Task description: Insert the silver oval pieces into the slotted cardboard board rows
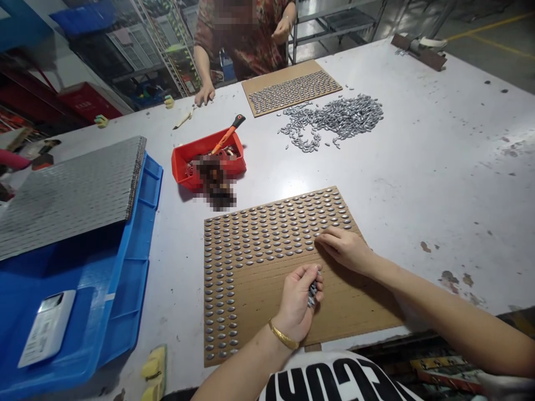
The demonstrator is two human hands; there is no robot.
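Observation:
My left hand (301,301) is closed around a handful of small grey pointed-oval metal pieces (312,292), above the lower half of a brown cardboard sheet (276,312). Rows of the same metal pieces (267,223) cover the sheet's upper part, and a few columns run down its left side. My right hand (345,248) is at the right end of the lowest long row, with thumb and fingers pinched together at the cardboard. Whatever those fingertips hold is hidden.
A loose heap of metal pieces (351,116) lies farther back, beside a second filled cardboard sheet (288,81). Across the table stands another person (246,44). A red bin (181,167) with an orange-handled tool (228,135) sits left of centre. At left, a blue crate (137,267) bears stacked sheets (79,189).

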